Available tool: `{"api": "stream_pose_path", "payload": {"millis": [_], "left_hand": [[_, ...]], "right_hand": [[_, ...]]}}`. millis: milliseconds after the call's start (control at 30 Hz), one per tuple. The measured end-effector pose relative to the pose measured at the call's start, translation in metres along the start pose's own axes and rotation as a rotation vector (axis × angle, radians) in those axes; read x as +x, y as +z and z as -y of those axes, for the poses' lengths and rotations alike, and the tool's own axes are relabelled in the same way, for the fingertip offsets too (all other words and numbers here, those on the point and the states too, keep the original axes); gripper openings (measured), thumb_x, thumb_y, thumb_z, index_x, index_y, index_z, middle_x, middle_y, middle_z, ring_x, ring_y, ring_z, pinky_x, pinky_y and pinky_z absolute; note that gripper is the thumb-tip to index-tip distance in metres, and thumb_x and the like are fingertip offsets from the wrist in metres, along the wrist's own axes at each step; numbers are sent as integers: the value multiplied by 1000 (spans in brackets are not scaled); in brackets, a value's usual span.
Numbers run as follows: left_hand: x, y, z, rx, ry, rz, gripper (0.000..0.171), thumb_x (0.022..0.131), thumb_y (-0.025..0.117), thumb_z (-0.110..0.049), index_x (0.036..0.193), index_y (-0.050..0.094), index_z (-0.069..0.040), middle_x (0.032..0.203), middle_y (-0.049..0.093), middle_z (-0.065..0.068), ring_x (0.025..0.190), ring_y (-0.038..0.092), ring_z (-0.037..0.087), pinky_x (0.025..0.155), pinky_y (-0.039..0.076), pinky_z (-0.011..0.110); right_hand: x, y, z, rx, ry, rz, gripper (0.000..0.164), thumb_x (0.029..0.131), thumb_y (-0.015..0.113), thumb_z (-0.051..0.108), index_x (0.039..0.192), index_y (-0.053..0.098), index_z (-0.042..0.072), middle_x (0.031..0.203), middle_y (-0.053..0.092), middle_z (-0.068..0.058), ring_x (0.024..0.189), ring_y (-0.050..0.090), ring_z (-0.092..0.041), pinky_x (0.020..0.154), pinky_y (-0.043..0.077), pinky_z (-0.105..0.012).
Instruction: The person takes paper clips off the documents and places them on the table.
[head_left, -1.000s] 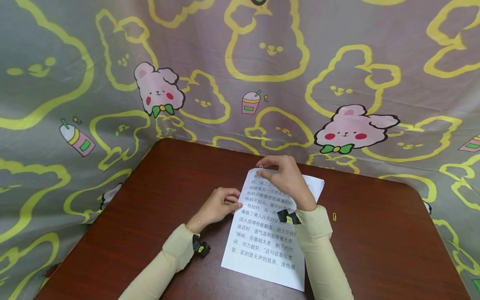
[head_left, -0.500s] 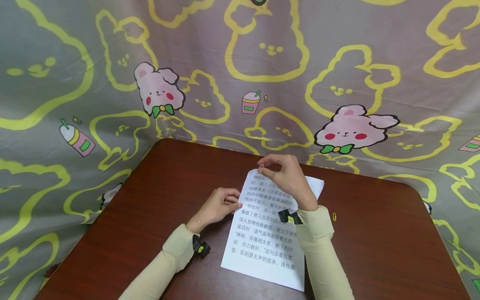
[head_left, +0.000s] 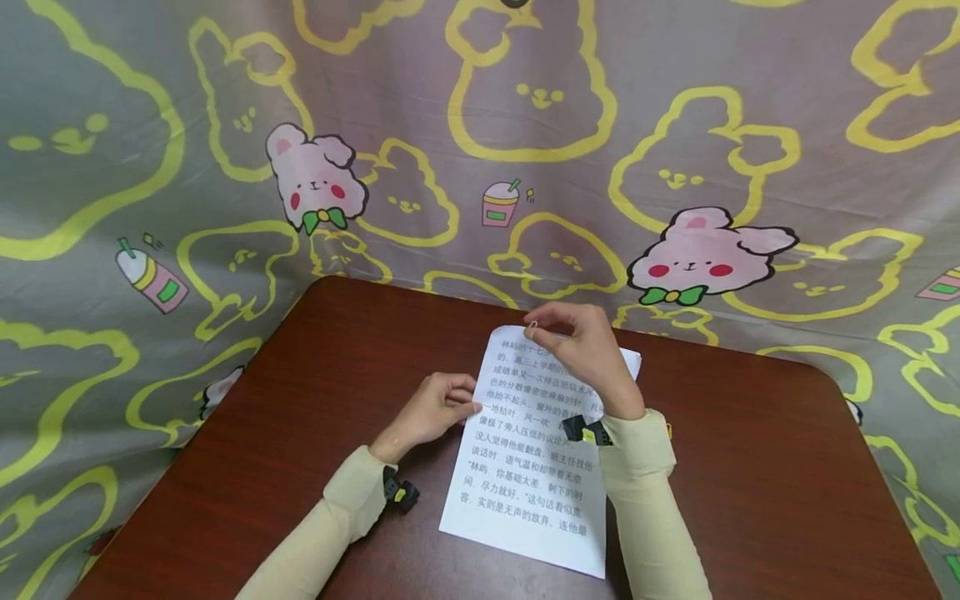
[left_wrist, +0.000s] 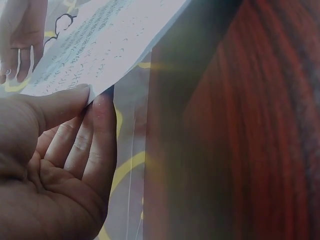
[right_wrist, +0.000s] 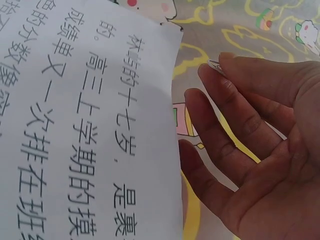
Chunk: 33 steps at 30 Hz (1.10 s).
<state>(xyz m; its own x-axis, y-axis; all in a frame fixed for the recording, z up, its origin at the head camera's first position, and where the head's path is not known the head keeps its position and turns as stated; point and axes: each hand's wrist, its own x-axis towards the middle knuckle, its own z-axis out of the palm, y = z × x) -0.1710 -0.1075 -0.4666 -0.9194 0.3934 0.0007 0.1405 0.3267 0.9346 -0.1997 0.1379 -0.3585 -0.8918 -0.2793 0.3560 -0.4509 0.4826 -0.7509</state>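
Observation:
Printed paper sheets (head_left: pixel 525 467) lie slanted before me, their far end raised above the table. My left hand (head_left: pixel 435 412) pinches the left edge; in the left wrist view the thumb (left_wrist: pixel 65 105) lies on top and the fingers lie beneath. Over the far edge, my right hand (head_left: pixel 588 354) pinches a small white paper clip (head_left: pixel 533 326) between thumb and index finger. In the right wrist view the clip (right_wrist: pixel 216 66) is just off the top edge of the paper (right_wrist: pixel 150 125), and the other fingers are loosely bent. The hand hides part of the upper text.
A yellow paper clip (head_left: pixel 669 430) lies on the brown table (head_left: pixel 765 467), mostly hidden by the right sleeve. A cartoon-patterned cloth (head_left: pixel 420 100) hangs behind the table and along its left side. Each wrist wears a black camera mount.
My right hand has moved slightly right and up with the white paper clip, uncovering more text. Its sleeve now covers most of the yellow clip. My left hand keeps its hold on the paper.

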Motion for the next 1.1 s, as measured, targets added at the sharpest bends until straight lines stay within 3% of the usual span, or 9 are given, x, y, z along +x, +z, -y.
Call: {"api": "stream_pose_path", "payload": {"millis": [767, 1100], "left_hand": [[1, -8, 2, -9, 0, -20, 15, 97, 69, 0, 112, 73, 2, 105, 79, 22, 88, 79, 23, 73, 65, 31], [0, -15, 0, 5, -6, -51, 15, 97, 70, 0, 112, 73, 1, 105, 79, 21, 86, 78, 22, 73, 64, 33]], "right_hand": [[-6, -14, -3, -27, -28, -58, 12, 92, 78, 6, 104, 79, 5, 96, 79, -13, 98, 74, -30, 94, 59, -55], [-10, -18, -5, -55, 4, -70, 13, 92, 79, 7, 104, 79, 3, 97, 80, -13, 99, 70, -28, 96, 53, -51]]}}
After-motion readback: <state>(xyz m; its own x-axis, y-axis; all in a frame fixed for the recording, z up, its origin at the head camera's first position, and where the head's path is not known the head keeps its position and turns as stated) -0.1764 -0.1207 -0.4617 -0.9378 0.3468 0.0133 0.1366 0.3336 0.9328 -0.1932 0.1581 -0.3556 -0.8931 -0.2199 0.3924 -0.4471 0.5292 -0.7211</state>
